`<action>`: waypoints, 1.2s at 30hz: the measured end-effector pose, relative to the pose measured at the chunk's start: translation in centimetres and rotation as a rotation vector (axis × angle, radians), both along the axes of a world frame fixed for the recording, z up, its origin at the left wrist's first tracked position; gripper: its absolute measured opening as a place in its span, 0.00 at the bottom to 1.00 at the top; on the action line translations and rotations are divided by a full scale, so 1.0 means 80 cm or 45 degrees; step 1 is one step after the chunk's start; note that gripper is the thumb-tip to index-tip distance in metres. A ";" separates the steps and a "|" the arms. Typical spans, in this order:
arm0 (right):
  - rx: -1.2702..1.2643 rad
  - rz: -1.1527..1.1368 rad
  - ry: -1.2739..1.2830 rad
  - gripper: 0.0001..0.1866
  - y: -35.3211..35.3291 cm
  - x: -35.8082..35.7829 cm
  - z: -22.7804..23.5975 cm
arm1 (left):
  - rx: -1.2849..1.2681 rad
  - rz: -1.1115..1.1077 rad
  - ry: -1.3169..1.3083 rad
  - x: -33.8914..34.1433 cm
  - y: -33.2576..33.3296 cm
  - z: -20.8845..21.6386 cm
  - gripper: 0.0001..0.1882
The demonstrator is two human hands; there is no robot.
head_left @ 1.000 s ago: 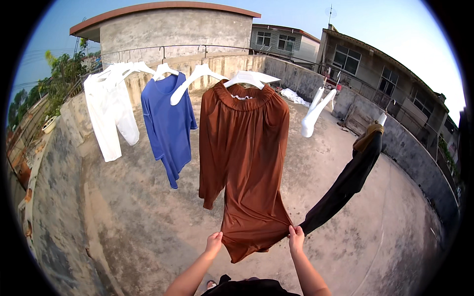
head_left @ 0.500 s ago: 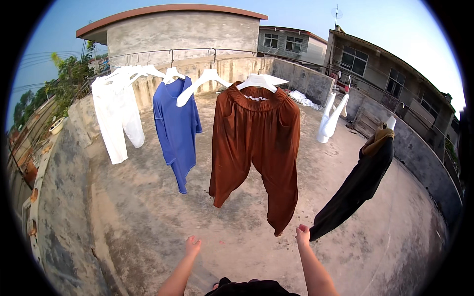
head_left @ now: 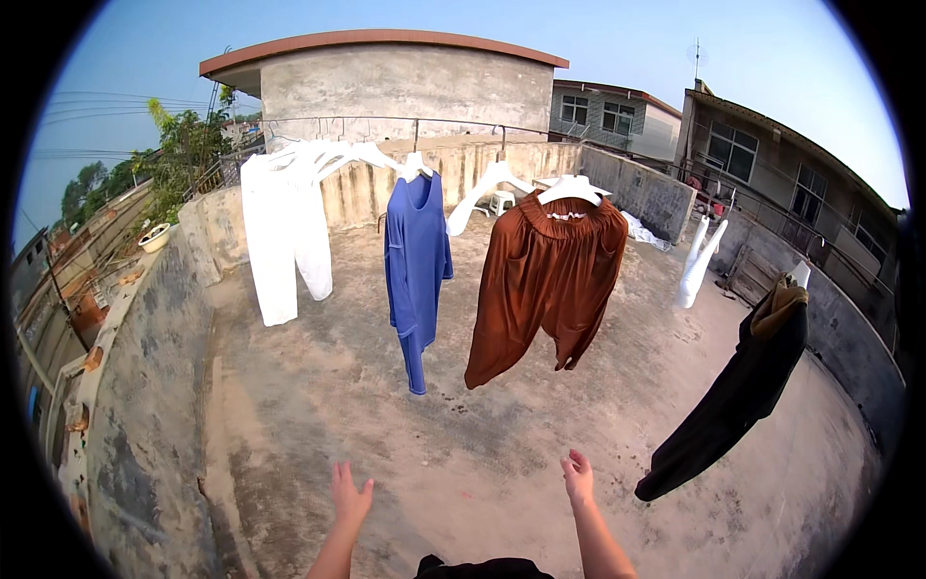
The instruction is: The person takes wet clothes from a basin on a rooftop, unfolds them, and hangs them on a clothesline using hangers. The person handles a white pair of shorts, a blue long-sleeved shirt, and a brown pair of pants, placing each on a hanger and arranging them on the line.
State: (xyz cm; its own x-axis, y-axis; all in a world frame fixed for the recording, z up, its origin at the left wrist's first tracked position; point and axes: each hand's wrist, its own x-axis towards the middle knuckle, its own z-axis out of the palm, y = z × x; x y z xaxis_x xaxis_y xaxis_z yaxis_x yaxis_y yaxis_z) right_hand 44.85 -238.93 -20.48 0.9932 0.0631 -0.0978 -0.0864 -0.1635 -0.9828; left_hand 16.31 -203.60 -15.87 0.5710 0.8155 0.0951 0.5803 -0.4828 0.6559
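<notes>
Rust-brown trousers [head_left: 545,285] with a gathered waist hang on a white hanger [head_left: 569,187] in front of me, their legs swung out from vertical. Both my hands are below the trousers and touch nothing. My left hand [head_left: 351,494] is raised with its fingers spread. My right hand [head_left: 578,477] has loosely bent fingers, with nothing visible in it. A blue long-sleeved top [head_left: 417,275] hangs left of the brown trousers. Long black trousers [head_left: 723,405] hang at a slant on the right, the garment nearest my right hand.
White trousers [head_left: 282,236] and several white hangers [head_left: 338,152] hang at the left. More white hangers [head_left: 696,262] hang at the right. Concrete walls [head_left: 145,386] border the rooftop floor [head_left: 318,405]. A small white stool [head_left: 501,203] stands by the back wall.
My view has turned, moving the hung clothes rightward in the picture. The brown trouser legs have swung up and away. My left hand's fingers have spread, and my right hand has shifted left.
</notes>
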 end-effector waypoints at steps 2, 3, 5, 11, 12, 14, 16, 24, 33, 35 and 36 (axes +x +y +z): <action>0.033 0.085 -0.021 0.27 0.048 -0.011 0.012 | 0.031 0.018 0.004 -0.022 0.019 0.017 0.38; 0.044 0.127 -0.034 0.27 0.070 -0.016 0.014 | 0.044 0.028 0.008 -0.034 0.029 0.021 0.39; 0.037 0.226 -0.097 0.28 0.120 -0.028 0.012 | 0.146 0.059 0.043 -0.060 0.052 0.026 0.40; -0.116 0.618 -0.232 0.31 0.263 -0.064 0.046 | 0.226 0.240 0.134 -0.127 0.115 0.027 0.44; -0.141 0.675 -0.270 0.32 0.287 -0.063 0.046 | 0.233 0.270 0.158 -0.133 0.127 0.027 0.45; -0.158 0.786 -0.310 0.33 0.339 -0.060 0.042 | 0.250 0.320 0.159 -0.143 0.153 0.026 0.46; -0.136 0.888 -0.328 0.33 0.397 -0.053 0.041 | 0.254 0.371 0.162 -0.147 0.183 0.022 0.46; -0.101 1.150 -0.271 0.34 0.649 -0.014 0.033 | 0.086 0.578 0.229 -0.141 0.339 0.019 0.48; -0.037 1.489 -0.285 0.35 0.934 -0.024 0.048 | 0.186 0.796 0.348 -0.161 0.505 0.064 0.49; -0.041 1.579 -0.405 0.35 0.991 -0.043 0.042 | 0.143 0.903 0.367 -0.184 0.535 0.051 0.48; -0.040 1.622 -0.469 0.35 1.020 -0.051 0.038 | 0.124 0.956 0.374 -0.197 0.553 0.043 0.48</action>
